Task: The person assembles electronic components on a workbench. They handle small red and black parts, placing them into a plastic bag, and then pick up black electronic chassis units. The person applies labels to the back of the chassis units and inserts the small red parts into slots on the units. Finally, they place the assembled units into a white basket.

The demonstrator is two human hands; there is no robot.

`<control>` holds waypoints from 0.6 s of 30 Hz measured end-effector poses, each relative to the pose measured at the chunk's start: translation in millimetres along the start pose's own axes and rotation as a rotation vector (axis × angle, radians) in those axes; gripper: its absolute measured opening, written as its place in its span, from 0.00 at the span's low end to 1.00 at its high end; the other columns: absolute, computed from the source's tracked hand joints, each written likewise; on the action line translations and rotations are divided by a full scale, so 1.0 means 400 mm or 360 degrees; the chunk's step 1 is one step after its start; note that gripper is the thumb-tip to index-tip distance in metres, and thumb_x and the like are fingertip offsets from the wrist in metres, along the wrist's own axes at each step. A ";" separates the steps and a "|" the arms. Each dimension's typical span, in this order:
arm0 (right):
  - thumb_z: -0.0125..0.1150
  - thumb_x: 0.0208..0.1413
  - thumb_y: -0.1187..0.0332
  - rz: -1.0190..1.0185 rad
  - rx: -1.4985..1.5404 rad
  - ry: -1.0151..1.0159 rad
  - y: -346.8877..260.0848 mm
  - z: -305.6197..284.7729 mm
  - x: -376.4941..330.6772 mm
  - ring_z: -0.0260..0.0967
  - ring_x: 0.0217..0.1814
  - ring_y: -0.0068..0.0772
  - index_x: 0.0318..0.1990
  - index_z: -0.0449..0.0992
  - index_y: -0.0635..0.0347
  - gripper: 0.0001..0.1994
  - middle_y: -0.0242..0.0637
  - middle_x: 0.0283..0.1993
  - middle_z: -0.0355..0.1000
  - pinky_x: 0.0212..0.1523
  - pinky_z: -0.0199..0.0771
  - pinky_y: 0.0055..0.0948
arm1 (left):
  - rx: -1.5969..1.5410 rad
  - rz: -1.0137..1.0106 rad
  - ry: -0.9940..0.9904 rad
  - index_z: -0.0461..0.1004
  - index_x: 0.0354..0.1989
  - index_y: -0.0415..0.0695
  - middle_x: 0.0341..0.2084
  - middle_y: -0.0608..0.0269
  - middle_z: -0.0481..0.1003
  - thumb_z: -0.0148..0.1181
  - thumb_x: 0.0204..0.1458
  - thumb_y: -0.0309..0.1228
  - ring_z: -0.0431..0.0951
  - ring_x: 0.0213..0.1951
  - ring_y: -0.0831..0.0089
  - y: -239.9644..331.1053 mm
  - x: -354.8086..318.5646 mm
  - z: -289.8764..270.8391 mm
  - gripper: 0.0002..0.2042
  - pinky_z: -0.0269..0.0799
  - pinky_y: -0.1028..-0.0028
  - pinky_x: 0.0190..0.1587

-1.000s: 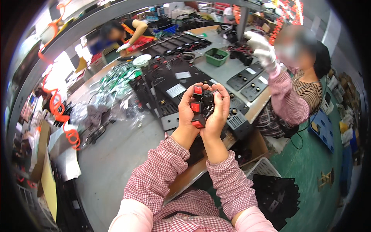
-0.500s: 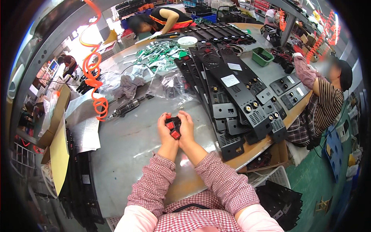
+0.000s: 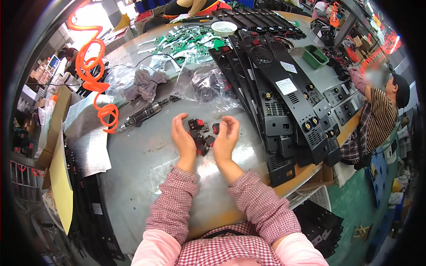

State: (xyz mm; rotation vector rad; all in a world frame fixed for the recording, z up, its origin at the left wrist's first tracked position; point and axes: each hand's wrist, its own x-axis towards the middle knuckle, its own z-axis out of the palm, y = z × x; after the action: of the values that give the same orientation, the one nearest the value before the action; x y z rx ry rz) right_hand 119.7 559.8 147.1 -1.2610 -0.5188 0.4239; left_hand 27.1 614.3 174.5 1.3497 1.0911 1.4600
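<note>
The little black-and-red switches [image 3: 202, 144] are piled loosely on the metal tabletop [image 3: 142, 190], right between the two palms. The left hand [image 3: 183, 138] is held half-curled beside the pile, fingers relaxed with nothing pinched. The right hand [image 3: 227, 138] is curved along the other side; one switch [image 3: 216, 128] can be seen by its thumb, but whether it's pinched or just brushed can't really be told from here. Black perforated panels [image 3: 290, 104] are stacked off to the right.
</note>
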 end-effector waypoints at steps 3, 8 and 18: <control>0.54 0.61 0.73 0.0041 0.0033 0.0031 -0.039 -0.006 0.023 0.63 0.64 0.40 0.57 0.69 0.66 0.17 0.47 0.59 0.67 0.63 0.61 0.35 | 0.0495 0.0296 -0.0438 0.71 0.56 0.39 0.55 0.52 0.71 0.52 0.62 0.41 0.66 0.61 0.56 0.036 0.000 -0.024 0.20 0.57 0.60 0.65; 0.63 0.59 0.62 0.0166 -0.0342 -0.0319 -0.056 -0.004 0.110 0.66 0.61 0.42 0.60 0.72 0.67 0.24 0.49 0.61 0.67 0.60 0.66 0.37 | 0.1385 0.0588 -0.1122 0.64 0.66 0.52 0.69 0.53 0.55 0.68 0.46 0.47 0.46 0.72 0.44 0.122 -0.024 -0.041 0.37 0.35 0.34 0.69; 0.56 0.63 0.60 -0.0575 -0.0703 -0.0913 -0.093 0.066 0.178 0.68 0.64 0.52 0.49 0.80 0.66 0.18 0.58 0.56 0.74 0.63 0.64 0.44 | 0.0998 0.0753 -0.0536 0.62 0.66 0.52 0.66 0.53 0.62 0.64 0.49 0.33 0.54 0.70 0.48 0.083 0.095 0.063 0.33 0.43 0.42 0.69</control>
State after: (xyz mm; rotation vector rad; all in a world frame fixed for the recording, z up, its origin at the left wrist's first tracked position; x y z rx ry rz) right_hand 162.5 611.5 198.2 -1.4223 -1.3631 0.3710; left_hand 49.4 643.4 217.5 2.3294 1.0904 1.1642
